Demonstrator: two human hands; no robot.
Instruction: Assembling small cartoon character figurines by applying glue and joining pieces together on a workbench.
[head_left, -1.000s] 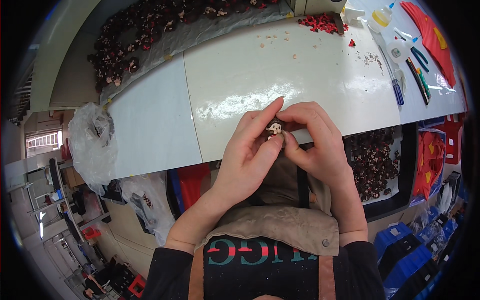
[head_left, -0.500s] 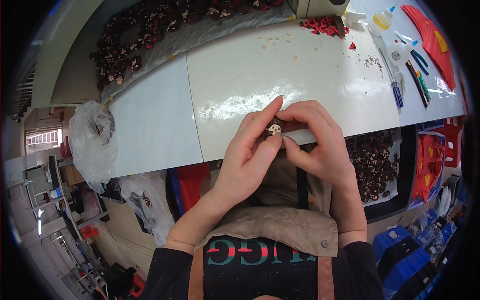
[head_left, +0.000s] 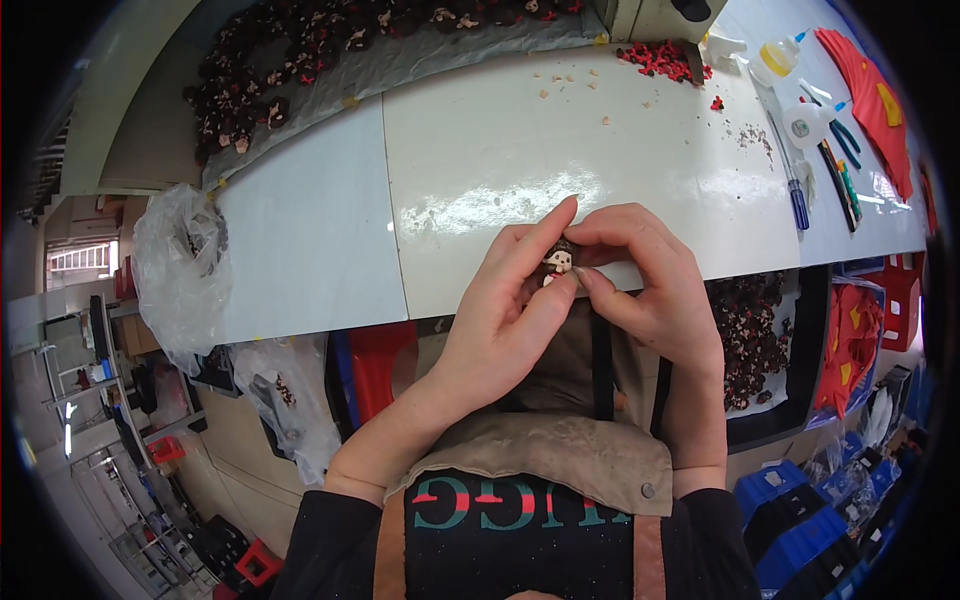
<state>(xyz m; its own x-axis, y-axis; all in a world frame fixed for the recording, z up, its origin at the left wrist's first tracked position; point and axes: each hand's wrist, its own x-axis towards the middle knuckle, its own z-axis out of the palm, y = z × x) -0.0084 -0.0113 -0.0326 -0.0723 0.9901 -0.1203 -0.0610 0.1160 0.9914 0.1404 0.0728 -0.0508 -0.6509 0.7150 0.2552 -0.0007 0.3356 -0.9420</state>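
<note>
Between my two hands, just over the near edge of the white table, is a small doll figurine (head_left: 559, 262) with dark brown hair and a pale face. My left hand (head_left: 508, 300) wraps its side, with the thumb against the figurine's lower body. My right hand (head_left: 650, 280) pinches it from the other side, the index finger at the hair and the thumb tip by the face. Fingers cover much of the figurine's body and back.
Many dark figurines (head_left: 240, 110) lie on a grey sheet at the far left. Small red parts (head_left: 660, 60) are heaped far right, near squeeze bottles (head_left: 778, 56), a screwdriver (head_left: 797, 205) and pliers (head_left: 846, 143). A tray of figurines (head_left: 745, 340) sits below the table edge, right. A plastic bag (head_left: 185, 270) hangs left.
The figurine has tilted a little and shows more of its face and lower body. My right thumb has shifted up toward the face. The whole view has moved slightly.
</note>
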